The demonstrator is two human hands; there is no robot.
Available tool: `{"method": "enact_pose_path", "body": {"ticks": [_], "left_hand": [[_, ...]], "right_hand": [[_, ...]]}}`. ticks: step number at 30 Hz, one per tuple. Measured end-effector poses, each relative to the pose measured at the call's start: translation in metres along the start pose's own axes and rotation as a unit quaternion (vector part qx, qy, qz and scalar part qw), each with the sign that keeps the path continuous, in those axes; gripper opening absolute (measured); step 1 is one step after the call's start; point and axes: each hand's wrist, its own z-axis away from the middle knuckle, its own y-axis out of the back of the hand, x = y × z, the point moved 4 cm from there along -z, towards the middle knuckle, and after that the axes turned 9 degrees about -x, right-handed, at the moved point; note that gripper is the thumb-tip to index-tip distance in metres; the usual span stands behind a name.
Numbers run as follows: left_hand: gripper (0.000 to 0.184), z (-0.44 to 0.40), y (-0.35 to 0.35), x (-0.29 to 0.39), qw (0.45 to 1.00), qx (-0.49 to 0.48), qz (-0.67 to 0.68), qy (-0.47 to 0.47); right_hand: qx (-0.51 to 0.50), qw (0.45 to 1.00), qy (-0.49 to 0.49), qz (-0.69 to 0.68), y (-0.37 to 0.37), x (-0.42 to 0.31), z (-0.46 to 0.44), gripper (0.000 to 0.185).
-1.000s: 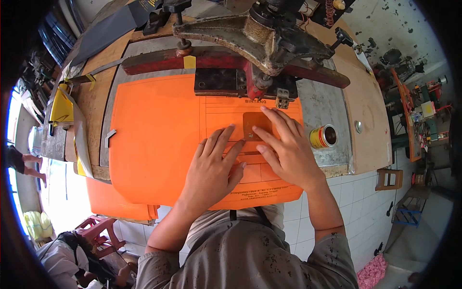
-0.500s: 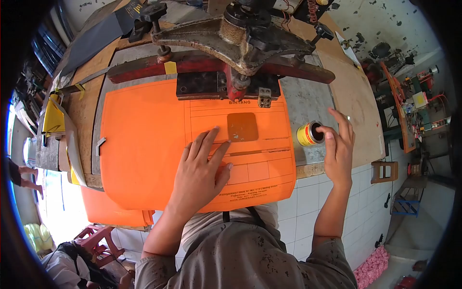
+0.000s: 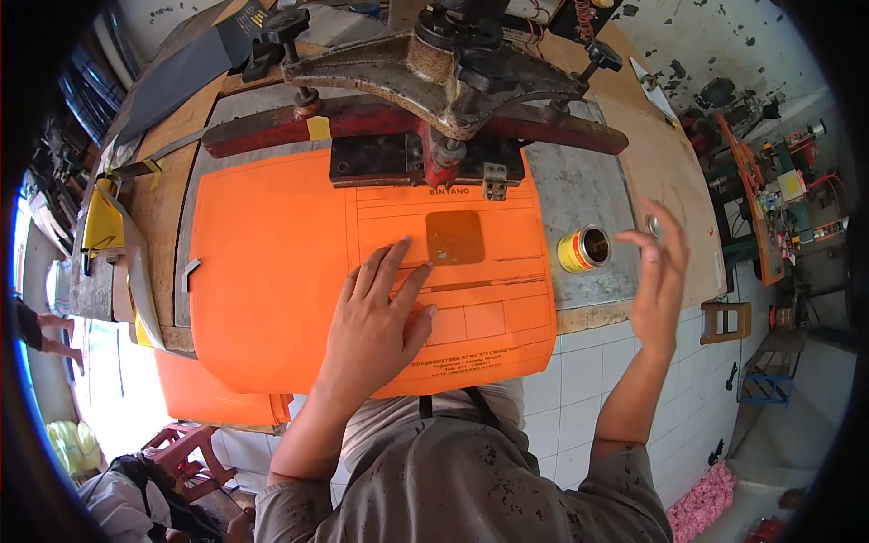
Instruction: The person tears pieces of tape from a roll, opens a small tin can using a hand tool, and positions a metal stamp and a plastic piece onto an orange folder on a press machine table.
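My left hand lies with its fingers spread on a large orange sheet printed with black lines and text. A brown square piece rests on the sheet just beyond those fingertips. Right of the sheet stands an open yellow and red tin. My right hand is raised to the right of the tin, apart from it, fingers bent and parted, with nothing visible in them. A black plate under the red press bar reaches over the sheet's far edge.
The press frame and its red bar span the far side. A yellow object hangs at the left table edge. More orange sheets are lower left. A person in white is at the bottom left.
My right hand has left the brown square, reached the tin's mouth, and moved off to its right. My left hand stays on the sheet. The view has shifted.
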Motion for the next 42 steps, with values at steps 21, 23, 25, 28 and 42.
{"method": "enact_pose_path", "body": {"ticks": [21,23,25,28,42], "left_hand": [[0.049,-0.001,0.001,0.0,1.0,0.006,0.016,0.0],[0.049,-0.001,0.001,0.0,1.0,0.008,0.017,0.001],[0.05,0.0,-0.001,0.0,1.0,0.01,0.014,0.002],[0.047,0.0,0.0,0.0,1.0,0.005,0.007,-0.002],[0.047,-0.001,0.0,-0.001,1.0,0.005,0.011,-0.006]], "right_hand": [[0.088,0.994,0.053,-0.037,0.094,-0.006,-0.023,0.088],[0.101,0.992,0.078,-0.016,0.101,-0.017,-0.026,0.086],[0.033,0.997,0.05,-0.049,0.075,-0.015,-0.023,0.083],[-0.1,0.994,-0.003,-0.039,0.023,-0.004,-0.014,0.079],[0.059,0.991,0.109,-0.058,0.111,-0.026,-0.029,0.092]]}}
